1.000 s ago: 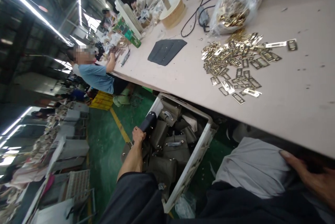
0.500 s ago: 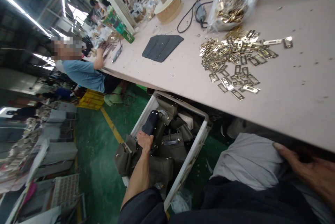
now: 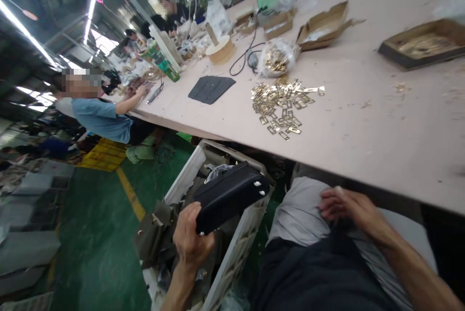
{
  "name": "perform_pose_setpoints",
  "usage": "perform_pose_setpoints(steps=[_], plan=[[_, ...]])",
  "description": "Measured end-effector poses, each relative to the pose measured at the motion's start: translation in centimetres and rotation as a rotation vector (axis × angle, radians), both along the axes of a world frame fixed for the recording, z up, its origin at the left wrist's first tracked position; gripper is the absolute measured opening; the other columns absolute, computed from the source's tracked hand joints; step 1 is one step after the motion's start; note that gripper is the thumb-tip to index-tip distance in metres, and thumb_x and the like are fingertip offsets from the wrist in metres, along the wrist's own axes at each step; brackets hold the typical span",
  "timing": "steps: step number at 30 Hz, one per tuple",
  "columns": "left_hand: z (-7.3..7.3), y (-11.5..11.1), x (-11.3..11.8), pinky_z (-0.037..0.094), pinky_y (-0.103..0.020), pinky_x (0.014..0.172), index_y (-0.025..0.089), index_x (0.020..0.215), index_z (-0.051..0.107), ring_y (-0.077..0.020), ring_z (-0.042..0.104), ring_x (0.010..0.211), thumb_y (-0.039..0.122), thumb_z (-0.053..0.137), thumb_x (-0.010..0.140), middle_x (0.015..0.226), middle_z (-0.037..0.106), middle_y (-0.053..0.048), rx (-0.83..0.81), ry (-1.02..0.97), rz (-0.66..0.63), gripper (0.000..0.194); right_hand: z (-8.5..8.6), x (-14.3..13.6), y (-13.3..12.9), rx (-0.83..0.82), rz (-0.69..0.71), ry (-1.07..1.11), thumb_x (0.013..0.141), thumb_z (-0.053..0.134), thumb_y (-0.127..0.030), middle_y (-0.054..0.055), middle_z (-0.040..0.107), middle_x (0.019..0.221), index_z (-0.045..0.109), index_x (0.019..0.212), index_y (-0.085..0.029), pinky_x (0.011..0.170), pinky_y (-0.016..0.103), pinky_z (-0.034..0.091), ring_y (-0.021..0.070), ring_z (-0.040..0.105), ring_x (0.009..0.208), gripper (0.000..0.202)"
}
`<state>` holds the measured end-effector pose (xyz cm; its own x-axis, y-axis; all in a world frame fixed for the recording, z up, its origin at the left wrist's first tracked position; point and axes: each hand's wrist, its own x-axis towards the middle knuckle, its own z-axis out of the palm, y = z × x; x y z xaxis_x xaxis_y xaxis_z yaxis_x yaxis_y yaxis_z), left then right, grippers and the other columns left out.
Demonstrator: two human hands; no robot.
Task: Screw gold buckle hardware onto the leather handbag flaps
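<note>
My left hand (image 3: pixel 192 238) grips one end of a black handbag (image 3: pixel 232 194), with the thumb below and the fingers on the near end. Small shiny metal studs show at the bag's far end. The bag is tilted above a white plastic crate (image 3: pixel 232 253), which holds several dark olive bags (image 3: pixel 152 233). Over my grey-clad lap, my right hand (image 3: pixel 348 207) holds nothing, its fingers loosely extended and slightly bent.
On the table (image 3: pixel 381 156) lie a pile of gold metal plates (image 3: pixel 281 107), a plastic bag of them (image 3: pixel 278 59) and black flat pieces (image 3: pixel 210 89). Cardboard trays (image 3: pixel 403 59) stand farther back. A person in a blue shirt (image 3: pixel 101 117) sits at the table, left.
My left hand has lifted the black handbag from among the crate's bags and brought it nearer. My right hand has moved left over my lap. The view has shifted right.
</note>
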<state>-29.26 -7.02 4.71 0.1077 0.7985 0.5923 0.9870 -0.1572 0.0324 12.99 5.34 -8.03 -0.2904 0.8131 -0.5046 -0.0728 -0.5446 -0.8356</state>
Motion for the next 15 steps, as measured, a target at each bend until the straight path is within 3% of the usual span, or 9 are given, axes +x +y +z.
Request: perform_pose_setpoints(steps=[2, 5, 9, 12, 15], plan=[[0.6, -1.1, 3.9, 0.059, -0.050, 0.092, 0.018, 0.127, 0.056, -0.0323, 0.067, 0.110, 0.002, 0.071, 0.069, 0.118, 0.067, -0.016, 0.058, -0.038, -0.105, 0.061, 3.1, -0.9, -1.5, -0.093, 0.048, 0.220, 0.083, 0.052, -0.083, 0.022, 0.072, 0.094, 0.069, 0.113, -0.014, 0.066, 0.044, 0.061, 0.0328, 0.072, 0.077, 0.076], [0.3, -2.9, 8.5, 0.062, -0.052, 0.088, 0.020, 0.131, 0.057, -0.0345, 0.067, 0.113, 0.000, 0.070, 0.071, 0.119, 0.069, -0.016, 0.060, -0.112, -0.253, 0.065, 7.0, -1.9, -4.0, -0.093, 0.071, 0.362, 0.088, 0.057, -0.073, 0.016, 0.072, 0.102, 0.068, 0.117, -0.019, 0.071, 0.039, 0.061, 0.0286, 0.072, 0.082, 0.062], [-1.0, -4.1, 12.6, 0.064, -0.051, 0.085, 0.023, 0.130, 0.057, -0.0338, 0.067, 0.112, 0.001, 0.070, 0.073, 0.116, 0.071, -0.014, 0.064, -0.178, -0.408, 0.062, 10.0, -0.5, -6.0, -0.092, -0.004, 0.438, 0.079, 0.075, -0.047, 0.009, 0.072, 0.104, 0.069, 0.108, -0.024, 0.076, 0.033, 0.060, 0.0274, 0.071, 0.090, 0.038], [-1.8, -3.6, 14.6, 0.061, -0.052, 0.091, 0.021, 0.127, 0.056, -0.0331, 0.067, 0.114, 0.002, 0.073, 0.074, 0.117, 0.070, -0.016, 0.029, -0.242, -0.438, 0.059, 11.4, 1.9, -6.8, 0.052, -0.041, 0.387, 0.071, 0.079, -0.039, 0.008, 0.071, 0.106, 0.067, 0.111, -0.020, 0.077, 0.035, 0.060, 0.0291, 0.069, 0.094, 0.046], [-2.1, -2.5, 15.8, 0.058, -0.052, 0.097, 0.020, 0.114, 0.062, -0.0332, 0.068, 0.112, 0.015, 0.083, 0.072, 0.115, 0.071, -0.014, -0.005, -0.485, -0.411, 0.047, 13.3, 3.9, -8.1, 0.281, -0.121, 0.278, 0.080, 0.076, -0.046, 0.009, 0.069, 0.114, 0.067, 0.116, -0.019, 0.088, 0.036, 0.057, 0.0307, 0.064, 0.108, 0.046]])
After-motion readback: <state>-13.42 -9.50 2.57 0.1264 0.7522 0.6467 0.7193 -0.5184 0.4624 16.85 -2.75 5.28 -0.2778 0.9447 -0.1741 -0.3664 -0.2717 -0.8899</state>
